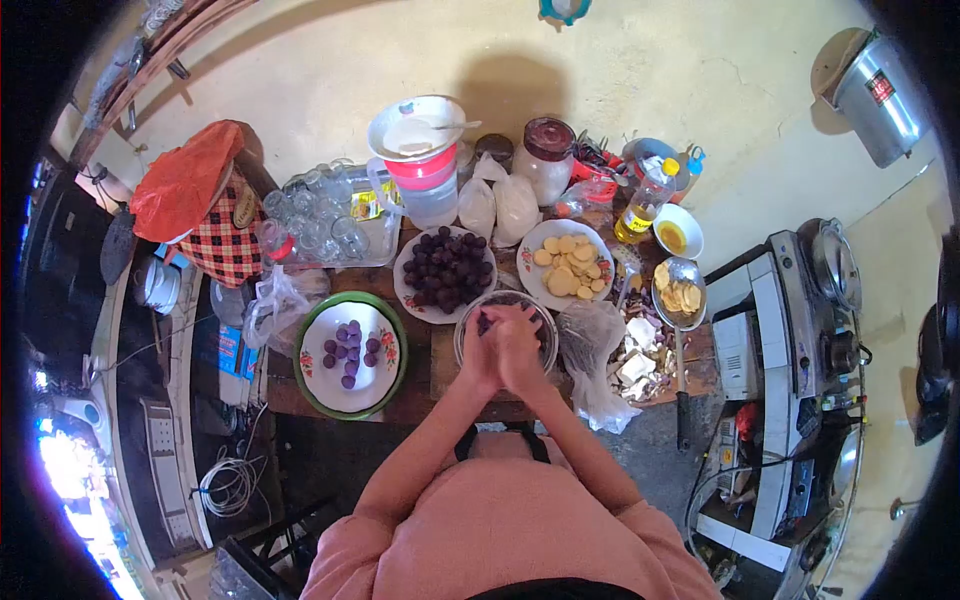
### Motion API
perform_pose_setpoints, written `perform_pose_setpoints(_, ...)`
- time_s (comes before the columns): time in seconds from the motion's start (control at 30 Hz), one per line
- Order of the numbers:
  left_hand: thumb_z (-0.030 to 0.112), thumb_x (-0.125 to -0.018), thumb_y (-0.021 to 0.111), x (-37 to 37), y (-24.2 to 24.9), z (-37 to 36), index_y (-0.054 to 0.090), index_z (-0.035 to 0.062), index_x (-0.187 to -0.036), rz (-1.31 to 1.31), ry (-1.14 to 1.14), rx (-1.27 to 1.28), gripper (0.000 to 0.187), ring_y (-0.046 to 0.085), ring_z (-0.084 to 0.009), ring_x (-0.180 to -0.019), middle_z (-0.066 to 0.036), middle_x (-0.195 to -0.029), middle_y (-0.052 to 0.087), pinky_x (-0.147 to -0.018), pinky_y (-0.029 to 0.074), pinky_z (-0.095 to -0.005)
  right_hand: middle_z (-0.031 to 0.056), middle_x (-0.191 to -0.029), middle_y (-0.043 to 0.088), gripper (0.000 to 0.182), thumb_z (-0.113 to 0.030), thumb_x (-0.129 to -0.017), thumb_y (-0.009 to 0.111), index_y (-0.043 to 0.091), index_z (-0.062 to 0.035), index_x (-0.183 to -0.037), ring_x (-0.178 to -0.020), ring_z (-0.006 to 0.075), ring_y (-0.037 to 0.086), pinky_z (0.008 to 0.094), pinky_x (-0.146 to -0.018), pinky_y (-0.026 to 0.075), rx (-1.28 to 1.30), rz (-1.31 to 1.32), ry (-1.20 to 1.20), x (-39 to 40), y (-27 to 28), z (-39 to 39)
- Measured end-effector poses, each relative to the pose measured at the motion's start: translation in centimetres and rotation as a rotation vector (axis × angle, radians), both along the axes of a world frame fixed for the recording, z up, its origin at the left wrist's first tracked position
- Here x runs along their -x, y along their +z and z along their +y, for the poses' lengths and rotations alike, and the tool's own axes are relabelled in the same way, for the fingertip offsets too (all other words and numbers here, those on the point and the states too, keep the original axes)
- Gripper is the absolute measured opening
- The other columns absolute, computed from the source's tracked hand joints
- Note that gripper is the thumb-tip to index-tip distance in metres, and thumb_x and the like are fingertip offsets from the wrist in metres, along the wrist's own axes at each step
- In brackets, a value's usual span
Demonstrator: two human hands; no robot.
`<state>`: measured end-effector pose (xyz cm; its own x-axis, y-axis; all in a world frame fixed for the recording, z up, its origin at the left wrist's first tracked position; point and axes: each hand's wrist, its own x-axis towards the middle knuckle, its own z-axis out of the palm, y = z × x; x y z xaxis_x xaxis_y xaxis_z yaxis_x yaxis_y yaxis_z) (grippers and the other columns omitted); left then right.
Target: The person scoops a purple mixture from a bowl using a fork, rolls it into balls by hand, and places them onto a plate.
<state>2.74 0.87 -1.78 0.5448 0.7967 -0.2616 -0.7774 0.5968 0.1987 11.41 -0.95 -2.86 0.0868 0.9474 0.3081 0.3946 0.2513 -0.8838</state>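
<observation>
My left hand (481, 360) and my right hand (519, 350) are pressed palm to palm over a clear bowl (552, 365), with a bit of purple dough (485, 323) showing between them. Most of that piece is hidden by my fingers. More dark purple stuff is partly visible inside the bowl. On the left, a white floral plate with a green rim (320, 400) bears several small purple balls (348, 353). Just behind the bowl, a white plate (404, 300) is heaped with larger dark purple balls (445, 268).
Right of the bowl are a plastic bag (588, 350), pale peelings (640, 365) and a long-handled skimmer (681, 350) with yellow slices. Behind stand a plate of yellow slices (570, 268), an oil bottle (645, 205), jars, a water jug (432, 205) and a tray of glasses (315, 215).
</observation>
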Motion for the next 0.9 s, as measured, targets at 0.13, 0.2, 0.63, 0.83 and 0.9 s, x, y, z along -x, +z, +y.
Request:
perform_pose_setpoints(0.13, 0.051, -0.088, 0.039, 0.6, -2.5, 0.5, 0.045, 0.0070, -0.120, -0.072, 0.145, 0.013, 0.055, 0.043, -0.0300, -0.116, -0.014, -0.119, 0.049, -0.102, 0.030, -0.0432, 0.0204, -0.130, 0.035, 0.054, -0.041, -0.093, 0.030, 0.036, 0.0015, -0.125, -0.122, 0.0312, 0.034, 0.0471, -0.101, 0.020, -0.093, -0.414, 0.208, 1.6, 2.0, -1.2)
perform_pose_setpoints(0.2, 0.046, -0.090, 0.043, 0.2, 0.2, 0.1, 0.052, 0.0081, -0.108, 0.137, 0.252, 0.097, 0.043, 0.053, -0.0224, -0.097, -0.010, -0.099, 0.055, -0.088, 0.042, -0.0365, 0.0203, -0.141, 0.021, 0.059, -0.042, -0.093, 0.026, 0.026, -0.0003, -0.134, -0.132, 0.0316, 0.019, 0.0483, -0.106, 0.007, -0.153, -0.366, 0.312, 1.2, 5.0, -1.5)
perform_pose_setpoints(0.63, 0.060, -0.085, 0.035, -0.6, 0.6, -1.3, 0.036, 0.0106, -0.129, 0.004, 0.080, -0.111, 0.066, 0.030, -0.0210, -0.126, -0.005, -0.132, 0.038, -0.100, 0.029, -0.0399, 0.0187, -0.126, 0.044, 0.046, -0.030, -0.093, 0.039, 0.038, -0.0016, -0.129, -0.117, 0.0336, 0.042, 0.0456, -0.099, 0.027, -0.081, -0.387, 0.013, -0.1, 4.8, -0.3)
perform_pose_setpoints(0.83, 0.069, -0.081, 0.028, 1.0, -1.3, -1.3, 0.031, 0.0165, -0.135, -0.186, -0.057, 0.248, 0.075, 0.027, -0.0302, -0.128, -0.006, -0.138, 0.034, -0.106, 0.017, -0.0489, 0.0192, -0.106, 0.060, 0.044, -0.032, -0.093, 0.042, 0.045, 0.0007, -0.122, -0.100, 0.0327, 0.058, 0.0407, -0.088, 0.043, 0.094, -0.098, 0.097, 0.2, 0.5, -0.4)
perform_pose_setpoints(0.9, 0.067, -0.083, 0.028, 1.4, -0.4, -1.4, 0.034, 0.0160, -0.133, -0.198, -0.098, 0.267, 0.072, 0.028, -0.0312, -0.127, -0.006, -0.137, 0.035, -0.106, 0.017, -0.0497, 0.0158, -0.086, 0.064, 0.044, -0.035, -0.093, 0.041, 0.051, 0.0013, -0.115, -0.080, 0.0269, 0.063, 0.0321, -0.071, 0.049, 0.257, 0.410, -0.066, 0.0, 0.5, -0.1)
